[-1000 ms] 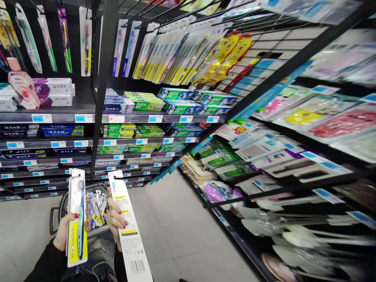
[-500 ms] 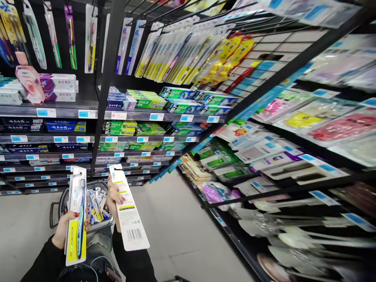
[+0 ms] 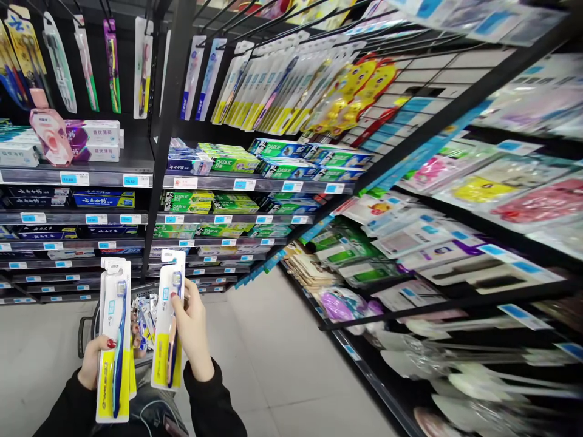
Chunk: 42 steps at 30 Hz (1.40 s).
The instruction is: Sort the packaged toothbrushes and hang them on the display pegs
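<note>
My left hand (image 3: 92, 363) is closed around packaged toothbrushes (image 3: 108, 340), at least two overlapping, their white and yellow cards upright. The front one holds a blue toothbrush with a pale tip. To the right, my right hand (image 3: 195, 325) grips another toothbrush pack (image 3: 161, 343) by its edge, thumb on the front. Its printed face is toward me, showing a dark blue and orange-pink toothbrush. Below and behind both hands is a basket (image 3: 86, 335) with many small packs (image 3: 146, 318) in it, partly hidden by the held packs.
Toothbrush packs (image 3: 273, 91) hang on hooks above shelves of toothpaste boxes (image 3: 234, 159). A pink bottle (image 3: 50, 136) stands at the upper left. Along the right, an angled rack (image 3: 364, 370) carries bagged goods and white spoon-like utensils (image 3: 410, 349). Grey floor (image 3: 264, 352) lies between.
The right-hand pack has turned from its barcode back to its front and moved left, nearer the left-hand packs. The right hand now holds it from the right side. Left-hand packs shifted slightly.
</note>
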Each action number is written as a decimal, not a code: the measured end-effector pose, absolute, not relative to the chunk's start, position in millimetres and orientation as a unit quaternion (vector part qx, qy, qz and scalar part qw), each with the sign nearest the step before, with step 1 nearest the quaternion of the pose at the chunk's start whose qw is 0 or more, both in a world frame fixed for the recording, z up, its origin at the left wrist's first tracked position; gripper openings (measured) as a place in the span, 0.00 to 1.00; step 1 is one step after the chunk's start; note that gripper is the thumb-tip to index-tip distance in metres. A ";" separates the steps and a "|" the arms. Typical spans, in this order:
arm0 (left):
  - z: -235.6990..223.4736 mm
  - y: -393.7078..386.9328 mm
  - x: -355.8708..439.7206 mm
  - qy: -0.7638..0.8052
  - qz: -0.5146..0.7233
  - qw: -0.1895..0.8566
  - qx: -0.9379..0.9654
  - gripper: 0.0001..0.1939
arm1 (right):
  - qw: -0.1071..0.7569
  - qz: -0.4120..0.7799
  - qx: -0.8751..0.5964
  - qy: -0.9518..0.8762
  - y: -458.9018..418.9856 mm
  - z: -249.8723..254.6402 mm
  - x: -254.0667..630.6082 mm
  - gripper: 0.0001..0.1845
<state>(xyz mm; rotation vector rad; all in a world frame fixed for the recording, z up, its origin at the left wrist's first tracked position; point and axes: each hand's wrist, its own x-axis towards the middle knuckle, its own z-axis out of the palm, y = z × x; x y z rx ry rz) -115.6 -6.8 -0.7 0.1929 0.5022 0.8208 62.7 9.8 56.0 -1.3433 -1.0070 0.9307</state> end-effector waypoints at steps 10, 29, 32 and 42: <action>-10.6 -5.5 -119.7 0.351 0.341 0.870 0.060 0.23 | 0.478 0.311 -0.671 -0.473 10.1 42.2 53.5 0.08; -1.0 -9.4 -100.3 0.403 0.431 0.795 0.142 0.24 | 0.443 0.390 -0.585 -0.557 -6.0 33.5 18.3 0.05; 0.5 -9.2 -100.0 0.377 0.438 0.808 0.114 0.29 | 0.496 0.430 -0.571 -0.493 -3.3 31.0 20.9 0.06; 11.6 -0.2 -106.7 0.404 0.415 0.808 0.111 0.29 | 0.580 0.734 -0.236 -0.263 4.6 10.6 51.0 0.12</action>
